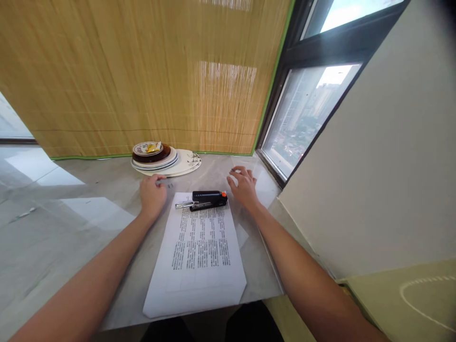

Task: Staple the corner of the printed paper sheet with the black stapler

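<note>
Left hand (153,195) is rested on the worktop (117,251) beyond the upper left corner of the papers, its fingers loosely curled and only a narrow gap left between thumb and forefinger; nothing is seen to be gripped. Just to its right, a few tiny staples (170,185) are scattered. Across the far end of the papers (195,285) a black stapler (208,199) is laid, its long axis set from left to right, with the left end turned slightly toward the wearer. Its silver rail (183,205) is pointed left, while the end marked by an orange part (224,194) is directed right. By contrast, the papers are placed lengthwise, away from the wearer, and are covered with dark print over their upper part. Right of the stapler, and apart from it, the right hand (244,183) is poised with bent, spread fingers; whether anything small is pinched there cannot be told.

Grey marbling is shown on the worktop, which is crossed by bright patches of light at the left. Farther back, stacked plates (156,164) are set partly over a pale oval board (188,163). Behind them a green-edged bamboo blind (142,76) is hung; at the right, a dark-framed window (306,109) is met by a plain wall (384,166).
</note>
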`<state>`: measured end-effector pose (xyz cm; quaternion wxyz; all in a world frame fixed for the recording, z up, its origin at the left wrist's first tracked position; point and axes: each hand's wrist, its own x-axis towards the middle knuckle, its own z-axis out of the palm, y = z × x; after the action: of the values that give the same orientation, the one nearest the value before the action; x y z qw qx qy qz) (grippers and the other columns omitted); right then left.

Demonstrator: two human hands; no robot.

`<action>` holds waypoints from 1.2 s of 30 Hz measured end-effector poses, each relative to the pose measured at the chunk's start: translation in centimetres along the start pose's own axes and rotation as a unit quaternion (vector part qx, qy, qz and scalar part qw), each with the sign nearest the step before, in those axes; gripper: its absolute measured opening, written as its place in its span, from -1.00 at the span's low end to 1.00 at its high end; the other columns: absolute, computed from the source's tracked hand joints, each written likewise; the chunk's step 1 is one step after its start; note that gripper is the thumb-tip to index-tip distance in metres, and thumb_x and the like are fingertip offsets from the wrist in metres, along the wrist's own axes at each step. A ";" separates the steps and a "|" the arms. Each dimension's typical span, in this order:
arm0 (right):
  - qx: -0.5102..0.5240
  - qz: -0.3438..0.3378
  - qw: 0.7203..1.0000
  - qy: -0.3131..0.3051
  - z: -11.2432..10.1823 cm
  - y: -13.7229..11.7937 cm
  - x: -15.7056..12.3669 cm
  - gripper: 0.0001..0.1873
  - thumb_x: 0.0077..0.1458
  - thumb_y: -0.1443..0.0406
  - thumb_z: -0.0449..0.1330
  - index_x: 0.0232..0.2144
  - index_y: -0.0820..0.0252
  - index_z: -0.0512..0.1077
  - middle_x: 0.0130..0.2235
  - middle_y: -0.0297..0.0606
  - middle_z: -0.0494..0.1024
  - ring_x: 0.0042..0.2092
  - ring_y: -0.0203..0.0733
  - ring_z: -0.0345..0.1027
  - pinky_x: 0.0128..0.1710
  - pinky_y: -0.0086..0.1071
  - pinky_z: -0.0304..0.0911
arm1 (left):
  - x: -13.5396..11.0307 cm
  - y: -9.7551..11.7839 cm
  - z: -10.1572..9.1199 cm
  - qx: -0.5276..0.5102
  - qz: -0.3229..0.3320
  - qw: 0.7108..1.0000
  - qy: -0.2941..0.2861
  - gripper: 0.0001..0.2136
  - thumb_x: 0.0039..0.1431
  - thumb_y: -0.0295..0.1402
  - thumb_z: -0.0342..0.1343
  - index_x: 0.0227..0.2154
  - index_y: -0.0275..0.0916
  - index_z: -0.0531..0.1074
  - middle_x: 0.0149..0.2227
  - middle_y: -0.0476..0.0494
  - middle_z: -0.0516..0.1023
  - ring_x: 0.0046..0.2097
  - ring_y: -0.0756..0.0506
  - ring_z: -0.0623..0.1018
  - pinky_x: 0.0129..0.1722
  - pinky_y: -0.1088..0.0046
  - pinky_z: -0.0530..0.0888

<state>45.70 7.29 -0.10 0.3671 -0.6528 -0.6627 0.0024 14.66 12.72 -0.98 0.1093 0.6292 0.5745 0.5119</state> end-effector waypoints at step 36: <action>0.308 -0.148 0.936 -0.085 1.0 -2.6 -1.7 -0.62 0.10 0.29 0.37 0.00 0.05 0.54 -0.04 -0.27 0.65 -0.01 -0.13 0.52 0.09 -0.21 0.37 | -0.9 2.6 0.6 -0.238 0.003 0.957 -0.163 -0.79 0.18 -0.25 0.26 -0.19 -0.22 0.64 -0.41 -0.07 0.57 -0.57 0.04 0.42 -0.57 0.54 0.34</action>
<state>42.78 5.94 -0.41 0.4890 -0.3998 -0.7469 0.2079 16.91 11.41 0.21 0.3465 0.6616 0.4082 0.5250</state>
